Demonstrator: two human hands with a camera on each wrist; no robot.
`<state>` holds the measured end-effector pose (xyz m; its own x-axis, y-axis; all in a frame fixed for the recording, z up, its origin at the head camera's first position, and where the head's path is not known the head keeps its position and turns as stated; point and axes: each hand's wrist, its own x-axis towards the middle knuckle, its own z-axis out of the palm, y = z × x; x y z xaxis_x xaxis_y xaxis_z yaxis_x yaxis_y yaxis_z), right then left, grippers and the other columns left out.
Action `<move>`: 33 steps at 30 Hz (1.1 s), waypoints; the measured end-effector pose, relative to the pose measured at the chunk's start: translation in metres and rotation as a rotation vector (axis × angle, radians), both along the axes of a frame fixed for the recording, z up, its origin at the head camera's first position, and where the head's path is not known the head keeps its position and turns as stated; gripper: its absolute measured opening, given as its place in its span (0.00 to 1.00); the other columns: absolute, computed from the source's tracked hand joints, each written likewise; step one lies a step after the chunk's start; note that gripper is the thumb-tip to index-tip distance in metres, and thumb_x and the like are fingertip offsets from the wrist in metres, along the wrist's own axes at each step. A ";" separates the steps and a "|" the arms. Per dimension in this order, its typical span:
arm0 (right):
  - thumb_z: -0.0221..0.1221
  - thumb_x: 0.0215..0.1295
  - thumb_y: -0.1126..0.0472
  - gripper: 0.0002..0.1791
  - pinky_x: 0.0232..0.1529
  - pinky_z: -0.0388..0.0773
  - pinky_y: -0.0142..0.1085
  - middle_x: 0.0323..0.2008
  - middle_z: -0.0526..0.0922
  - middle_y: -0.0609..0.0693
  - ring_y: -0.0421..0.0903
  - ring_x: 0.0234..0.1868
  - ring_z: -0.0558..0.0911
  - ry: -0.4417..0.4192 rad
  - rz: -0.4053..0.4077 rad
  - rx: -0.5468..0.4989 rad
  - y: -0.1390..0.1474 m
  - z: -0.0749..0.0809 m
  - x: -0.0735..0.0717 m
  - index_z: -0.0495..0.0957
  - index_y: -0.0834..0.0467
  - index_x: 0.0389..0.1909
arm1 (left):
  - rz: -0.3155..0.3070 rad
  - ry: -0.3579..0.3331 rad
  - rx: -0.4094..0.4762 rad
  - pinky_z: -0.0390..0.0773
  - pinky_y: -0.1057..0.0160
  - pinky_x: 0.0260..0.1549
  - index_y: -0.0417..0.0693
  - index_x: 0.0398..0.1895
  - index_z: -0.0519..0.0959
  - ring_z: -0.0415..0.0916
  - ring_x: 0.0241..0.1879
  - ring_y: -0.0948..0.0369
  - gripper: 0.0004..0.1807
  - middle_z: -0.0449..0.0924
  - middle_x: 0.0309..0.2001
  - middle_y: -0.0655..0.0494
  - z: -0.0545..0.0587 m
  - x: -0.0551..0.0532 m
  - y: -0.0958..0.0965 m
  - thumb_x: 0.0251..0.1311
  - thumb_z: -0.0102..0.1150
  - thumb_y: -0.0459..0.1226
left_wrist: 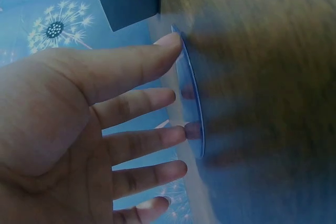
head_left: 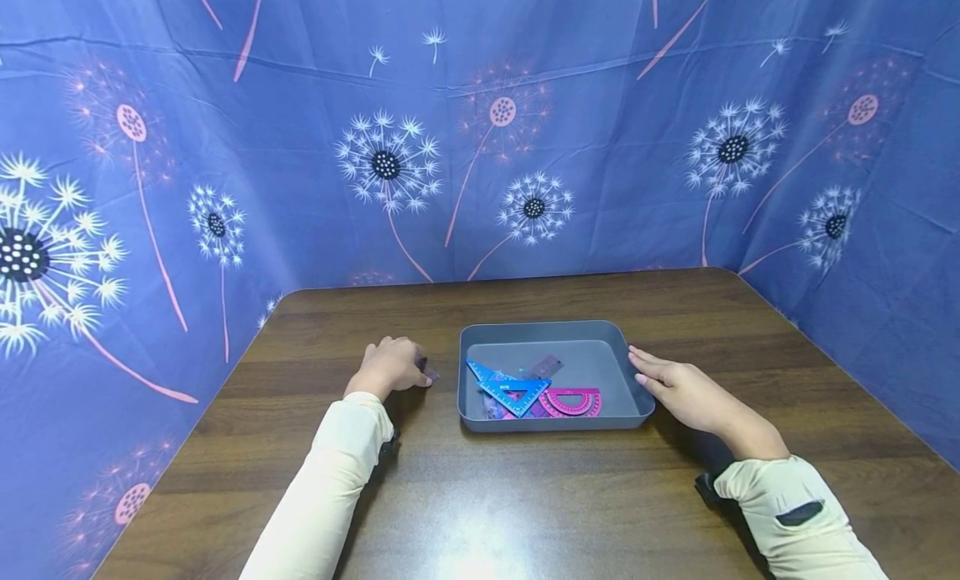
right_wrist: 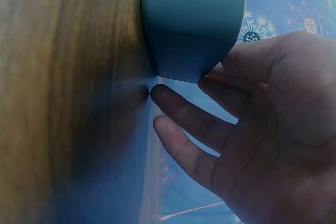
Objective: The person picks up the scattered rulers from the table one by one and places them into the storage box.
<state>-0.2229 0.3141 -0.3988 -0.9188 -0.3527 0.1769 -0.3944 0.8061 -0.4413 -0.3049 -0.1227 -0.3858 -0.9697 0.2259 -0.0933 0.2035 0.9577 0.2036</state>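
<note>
My left hand (head_left: 388, 365) is at the table left of the tray. It pinches a thin clear plastic piece (left_wrist: 195, 103) with a curved edge between thumb and fingertips, close to the tabletop; its exact kind is unclear. My right hand (head_left: 686, 392) has its fingers extended against the outer right wall of the grey tray (head_left: 555, 424). In the tray lie two blue set squares (head_left: 517, 401), which overlap, a pink protractor (head_left: 588, 403) and a dark translucent strip (head_left: 545, 367). Purple glittery pieces (head_left: 492, 408) show partly beneath the set squares.
The wooden table (head_left: 585, 497) extends around the tray. A blue cloth (head_left: 615, 147) with dandelion print hangs behind the table and along both sides.
</note>
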 end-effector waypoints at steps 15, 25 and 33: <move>0.53 0.74 0.65 0.24 0.64 0.61 0.62 0.70 0.65 0.65 0.66 0.69 0.65 0.000 0.004 0.005 -0.001 0.001 0.001 0.67 0.71 0.67 | 0.006 -0.034 0.019 0.68 0.40 0.56 0.49 0.45 0.84 0.70 0.54 0.44 0.23 0.75 0.48 0.48 0.001 -0.001 -0.003 0.48 0.77 0.49; 0.53 0.75 0.63 0.24 0.64 0.60 0.61 0.70 0.65 0.65 0.65 0.70 0.64 -0.002 0.000 -0.001 0.000 -0.001 0.000 0.67 0.70 0.67 | 0.036 -0.051 0.067 0.70 0.43 0.53 0.46 0.45 0.81 0.69 0.49 0.45 0.27 0.73 0.46 0.46 0.000 -0.004 -0.005 0.44 0.80 0.48; 0.53 0.75 0.62 0.24 0.64 0.61 0.61 0.70 0.65 0.65 0.65 0.69 0.65 0.006 0.003 -0.003 0.001 -0.001 0.000 0.68 0.70 0.67 | 0.041 -0.044 0.097 0.73 0.44 0.51 0.44 0.44 0.80 0.69 0.50 0.45 0.28 0.71 0.47 0.44 0.000 -0.004 -0.004 0.41 0.82 0.46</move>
